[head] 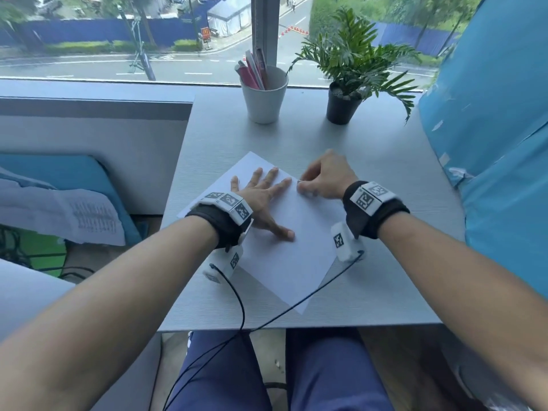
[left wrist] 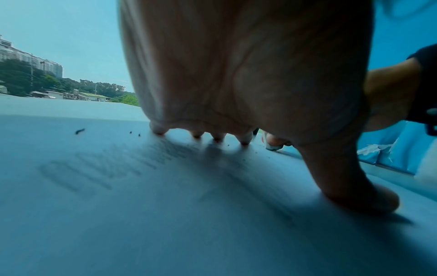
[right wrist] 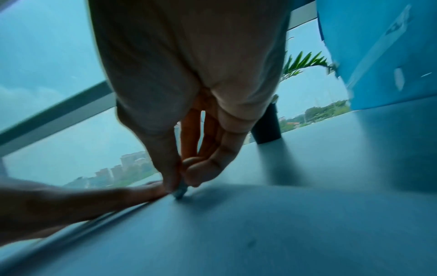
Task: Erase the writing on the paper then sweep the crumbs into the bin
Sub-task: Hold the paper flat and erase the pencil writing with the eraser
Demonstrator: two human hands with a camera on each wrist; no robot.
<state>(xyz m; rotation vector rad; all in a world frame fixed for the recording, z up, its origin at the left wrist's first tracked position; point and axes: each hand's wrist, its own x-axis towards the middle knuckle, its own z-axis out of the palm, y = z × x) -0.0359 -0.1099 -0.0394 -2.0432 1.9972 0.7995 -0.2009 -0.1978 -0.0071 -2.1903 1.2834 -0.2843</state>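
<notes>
The right hand pinches a small eraser at the paper's two-o'clock edge. The left hand, fingers spread flat, pins the sheet. Faint writing and crumbs remain; rubbing off the edge could crease it. No bin shows.

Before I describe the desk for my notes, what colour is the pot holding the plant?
Black pot; the head view shows it best.
</notes>
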